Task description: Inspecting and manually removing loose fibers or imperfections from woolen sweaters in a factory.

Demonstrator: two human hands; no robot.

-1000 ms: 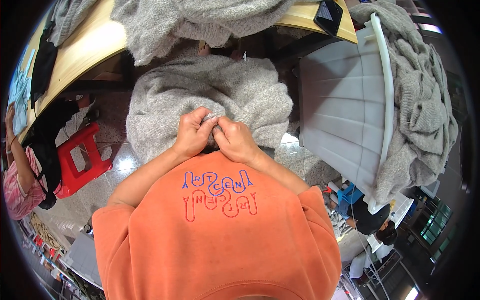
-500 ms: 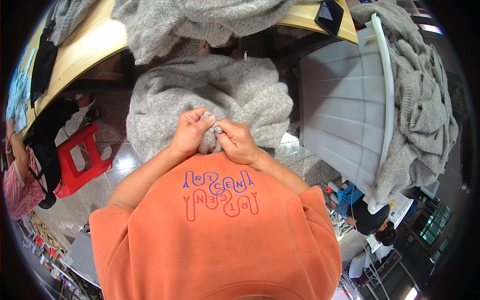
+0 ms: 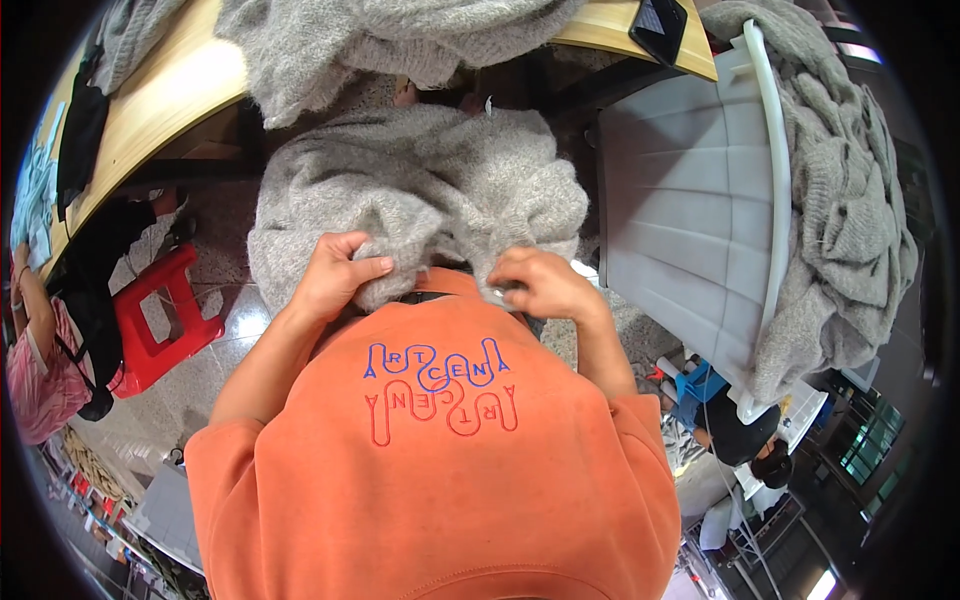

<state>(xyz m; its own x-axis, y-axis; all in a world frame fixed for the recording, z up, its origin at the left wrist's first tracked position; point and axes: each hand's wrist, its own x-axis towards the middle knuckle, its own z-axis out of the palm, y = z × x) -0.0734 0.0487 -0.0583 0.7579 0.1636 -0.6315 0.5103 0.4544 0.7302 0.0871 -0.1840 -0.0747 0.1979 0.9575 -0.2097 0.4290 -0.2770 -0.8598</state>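
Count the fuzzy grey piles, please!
4: the held pile, the middle pile and left pile on the table, and the right pile at the bin. Some may be hidden.

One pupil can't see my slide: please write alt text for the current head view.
A person in an orange top grips grey knit fabric in the left hand, the right hand at its edge. Ahead, a wooden table bears more knitwear; a pale grey bin piled with grey knits stands at right, a red stool at left.

Left hand gripping, right hand apart, fingers curled, forearms angled inward
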